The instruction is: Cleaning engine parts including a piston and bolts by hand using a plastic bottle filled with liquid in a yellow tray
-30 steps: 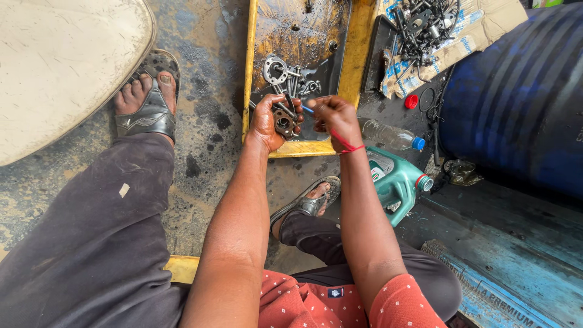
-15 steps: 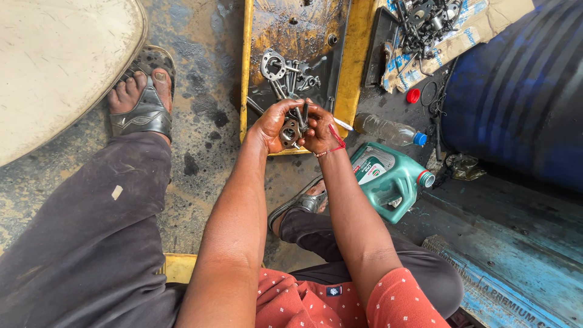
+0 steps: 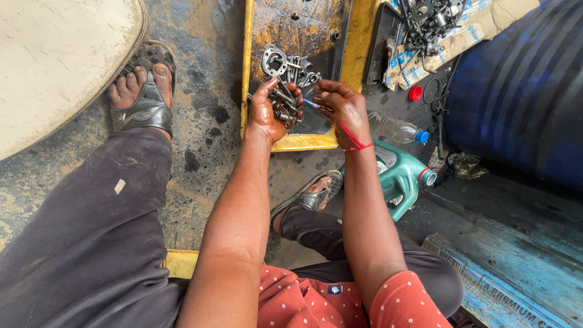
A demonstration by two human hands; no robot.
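My left hand [image 3: 265, 115] grips a small oily metal engine part [image 3: 284, 106] over the near end of a yellow tray [image 3: 248, 61]. My right hand [image 3: 341, 106], with a red thread around the wrist, holds a thin blue-handled tool [image 3: 311, 104] whose tip points at that part. More greasy metal parts [image 3: 280, 64] lie in the tray just beyond my hands. Both forearms reach forward from my lap.
A green oil jug [image 3: 404, 176] and a plastic bottle [image 3: 398, 129] lie right of the tray. A blue drum [image 3: 522, 91] stands at far right, with parts on cardboard [image 3: 437, 27] behind. My sandalled feet [image 3: 141, 97] rest on the stained floor; a pale curved panel [image 3: 54, 54] is at left.
My hands have stayed at the tray's near end, with the right hand shifting slightly beside the left. The tool tip now sits against the held part.
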